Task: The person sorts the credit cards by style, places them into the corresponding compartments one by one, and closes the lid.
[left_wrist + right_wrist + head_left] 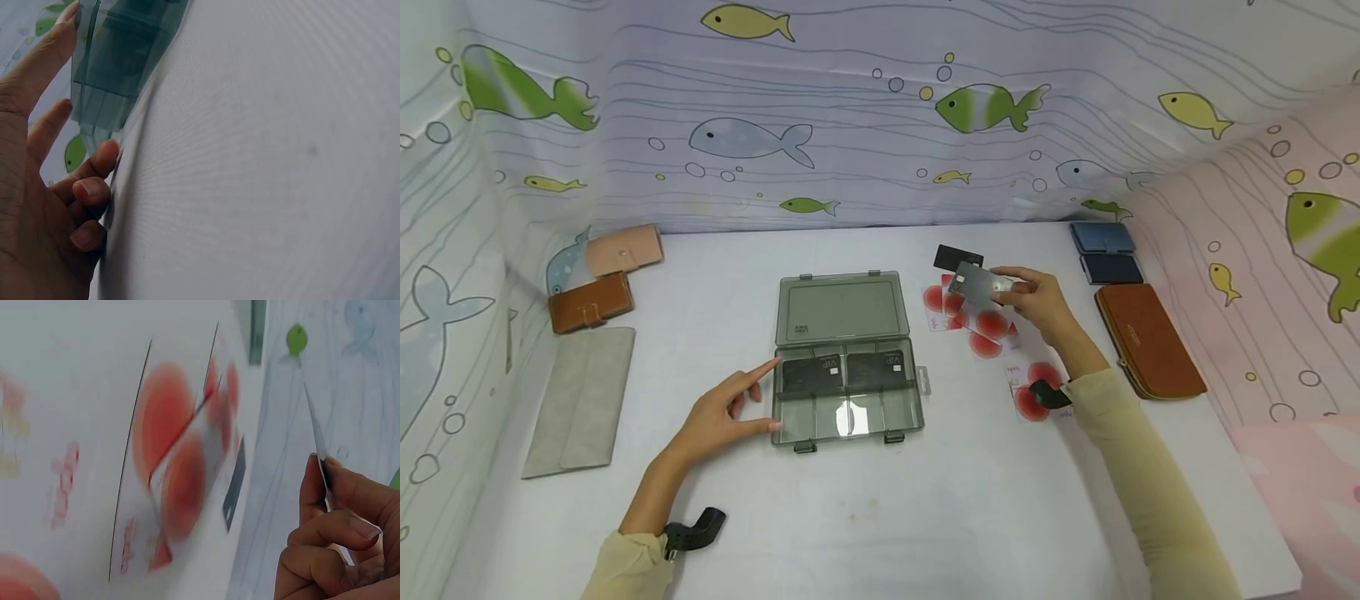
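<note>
In the head view my right hand pinches a silver-grey card between thumb and fingers, above several red-and-white cards. The right wrist view shows that card nearly edge-on, raised over the table. A black card lies just behind it. My left hand has its index finger and thumb spread, their tips at the left side of a grey see-through compartment box. The box's lid is folded back. Two black VIP cards lie in its rear compartments.
More red-and-white cards lie under the right wrist. At left are a pink wallet, a brown wallet and a long grey wallet. At right sit a blue wallet and a brown zip wallet.
</note>
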`<state>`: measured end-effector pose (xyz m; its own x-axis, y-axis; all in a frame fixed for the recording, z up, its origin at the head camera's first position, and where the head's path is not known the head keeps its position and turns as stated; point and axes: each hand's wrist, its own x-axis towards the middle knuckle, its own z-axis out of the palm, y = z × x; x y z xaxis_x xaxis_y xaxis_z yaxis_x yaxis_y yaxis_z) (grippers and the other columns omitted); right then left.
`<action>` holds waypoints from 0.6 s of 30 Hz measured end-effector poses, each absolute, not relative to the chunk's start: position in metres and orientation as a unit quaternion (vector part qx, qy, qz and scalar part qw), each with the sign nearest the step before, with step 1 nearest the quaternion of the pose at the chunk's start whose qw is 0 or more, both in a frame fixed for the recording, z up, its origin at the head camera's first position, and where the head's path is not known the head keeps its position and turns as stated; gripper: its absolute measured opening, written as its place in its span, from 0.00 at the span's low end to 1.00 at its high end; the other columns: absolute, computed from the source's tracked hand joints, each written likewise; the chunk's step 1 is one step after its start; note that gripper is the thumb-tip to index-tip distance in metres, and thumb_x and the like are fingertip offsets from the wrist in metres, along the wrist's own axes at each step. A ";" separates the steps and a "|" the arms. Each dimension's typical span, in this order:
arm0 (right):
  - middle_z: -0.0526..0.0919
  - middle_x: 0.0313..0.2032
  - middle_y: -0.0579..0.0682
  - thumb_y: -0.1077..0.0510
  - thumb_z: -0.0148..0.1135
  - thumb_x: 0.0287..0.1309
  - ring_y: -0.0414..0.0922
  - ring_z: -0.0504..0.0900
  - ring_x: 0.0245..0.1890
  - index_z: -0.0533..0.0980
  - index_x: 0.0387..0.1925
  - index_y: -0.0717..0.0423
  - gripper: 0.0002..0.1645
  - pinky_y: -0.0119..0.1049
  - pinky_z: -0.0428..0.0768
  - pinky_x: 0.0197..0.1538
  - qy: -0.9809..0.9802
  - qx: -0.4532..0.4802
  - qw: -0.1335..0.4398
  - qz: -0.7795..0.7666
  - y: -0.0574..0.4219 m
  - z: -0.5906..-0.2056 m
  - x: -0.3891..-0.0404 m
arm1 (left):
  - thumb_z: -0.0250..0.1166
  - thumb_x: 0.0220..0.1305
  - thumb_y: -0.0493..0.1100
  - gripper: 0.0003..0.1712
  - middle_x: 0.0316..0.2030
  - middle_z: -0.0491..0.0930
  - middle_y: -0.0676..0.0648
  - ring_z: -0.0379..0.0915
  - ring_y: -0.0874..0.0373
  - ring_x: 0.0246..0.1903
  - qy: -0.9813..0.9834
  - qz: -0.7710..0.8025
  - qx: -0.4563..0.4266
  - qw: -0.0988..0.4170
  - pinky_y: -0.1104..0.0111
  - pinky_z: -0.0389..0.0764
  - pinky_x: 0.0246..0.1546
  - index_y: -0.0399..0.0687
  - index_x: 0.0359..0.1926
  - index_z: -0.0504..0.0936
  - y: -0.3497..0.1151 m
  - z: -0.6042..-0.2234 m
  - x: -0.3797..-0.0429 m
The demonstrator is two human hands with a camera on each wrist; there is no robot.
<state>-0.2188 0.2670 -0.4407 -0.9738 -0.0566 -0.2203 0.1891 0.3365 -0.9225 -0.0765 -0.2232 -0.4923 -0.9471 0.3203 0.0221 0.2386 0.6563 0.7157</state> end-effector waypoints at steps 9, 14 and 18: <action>0.80 0.22 0.47 0.64 0.69 0.58 0.37 0.72 0.25 0.76 0.62 0.57 0.29 0.31 0.71 0.33 0.795 -0.031 0.176 -0.580 0.221 -0.433 -0.188 | 0.79 0.49 0.54 0.51 0.36 0.69 0.54 0.57 0.62 0.26 0.911 0.381 0.148 0.061 0.69 0.63 0.27 0.67 0.73 0.65 -0.223 -0.490 -0.077; 0.64 0.16 0.42 0.65 0.70 0.56 0.38 0.59 0.19 0.78 0.60 0.56 0.28 0.31 0.59 0.25 0.784 -0.058 0.205 -0.583 0.200 -0.435 -0.177 | 0.79 0.49 0.54 0.51 0.36 0.69 0.54 0.57 0.62 0.26 0.911 0.380 0.146 0.064 0.69 0.63 0.28 0.68 0.73 0.65 -0.223 -0.489 -0.077; 0.63 0.15 0.42 0.65 0.71 0.54 0.38 0.60 0.19 0.80 0.58 0.55 0.27 0.30 0.60 0.26 0.775 -0.078 0.223 -0.586 0.185 -0.437 -0.170 | 0.79 0.49 0.54 0.51 0.36 0.69 0.54 0.57 0.62 0.26 0.912 0.379 0.147 0.063 0.69 0.63 0.28 0.67 0.73 0.65 -0.223 -0.489 -0.077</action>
